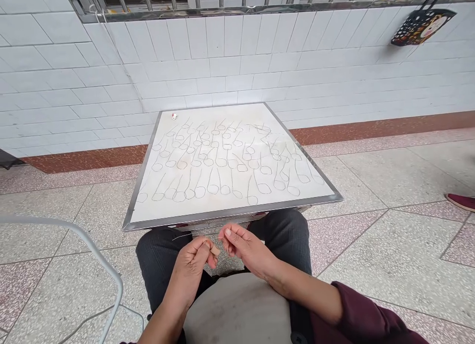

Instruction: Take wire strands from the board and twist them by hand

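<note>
A thin wire (181,236) is between the hands, above the gap between the knees (163,255), its tail jutting past the left hand (202,252), which pinches it between thumb and finger; the right hand (233,240) appears to nip its curved end. So fine a strand could slip to the floor (349,250) if either pinch slackened, or kink under an uneven pull, unlike the looped wires (213,189) on the table (230,213) ahead.

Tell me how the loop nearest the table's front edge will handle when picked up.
The loop is probably very light, being so thin. It likely springs rather than flops, since it holds its curve. Lying on the table, it may be hard to pinch.
</note>
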Demonstrator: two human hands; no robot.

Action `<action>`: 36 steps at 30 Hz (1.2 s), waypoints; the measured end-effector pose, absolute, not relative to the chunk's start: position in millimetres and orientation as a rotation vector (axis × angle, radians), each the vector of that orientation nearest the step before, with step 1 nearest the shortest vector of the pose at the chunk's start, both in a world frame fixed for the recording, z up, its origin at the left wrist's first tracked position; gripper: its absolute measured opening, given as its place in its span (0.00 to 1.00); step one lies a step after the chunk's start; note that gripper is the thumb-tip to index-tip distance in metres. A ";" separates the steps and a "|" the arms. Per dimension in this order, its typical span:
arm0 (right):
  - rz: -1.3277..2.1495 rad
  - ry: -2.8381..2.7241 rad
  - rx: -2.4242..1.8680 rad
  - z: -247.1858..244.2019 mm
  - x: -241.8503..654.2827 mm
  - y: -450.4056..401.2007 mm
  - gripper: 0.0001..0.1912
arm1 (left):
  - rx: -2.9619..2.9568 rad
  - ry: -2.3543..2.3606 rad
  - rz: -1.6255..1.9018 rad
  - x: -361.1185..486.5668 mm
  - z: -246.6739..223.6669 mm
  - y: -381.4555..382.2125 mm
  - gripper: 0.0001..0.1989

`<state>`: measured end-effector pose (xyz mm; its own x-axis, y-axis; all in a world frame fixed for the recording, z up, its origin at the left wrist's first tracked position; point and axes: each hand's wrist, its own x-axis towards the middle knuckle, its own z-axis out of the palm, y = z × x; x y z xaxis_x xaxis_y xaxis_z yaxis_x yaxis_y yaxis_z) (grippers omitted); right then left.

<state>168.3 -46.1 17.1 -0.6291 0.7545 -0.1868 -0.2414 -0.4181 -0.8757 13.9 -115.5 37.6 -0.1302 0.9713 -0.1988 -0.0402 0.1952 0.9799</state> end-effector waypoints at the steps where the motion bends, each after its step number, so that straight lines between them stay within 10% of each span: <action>1: 2.047 -1.227 -0.768 17.7 169.8 -43.9 0.21 | 0.987 1.360 1.148 14.6 39.3 -116.1 0.16; 18: 1.897 -1.898 -0.716 50.6 156.6 -12.5 0.06 | 1.109 1.439 0.930 17.0 41.3 -121.3 0.14; 36: 2.112 -0.900 -0.608 50.0 149.1 -24.0 0.11 | 0.957 1.235 1.126 13.3 48.5 -129.0 0.16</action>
<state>149.1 -24.0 50.0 -0.6078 0.7836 -0.1286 -0.4499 -0.4732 -0.7574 13.3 -129.0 48.5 -0.0143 0.9777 -0.2097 -0.1187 0.2065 0.9712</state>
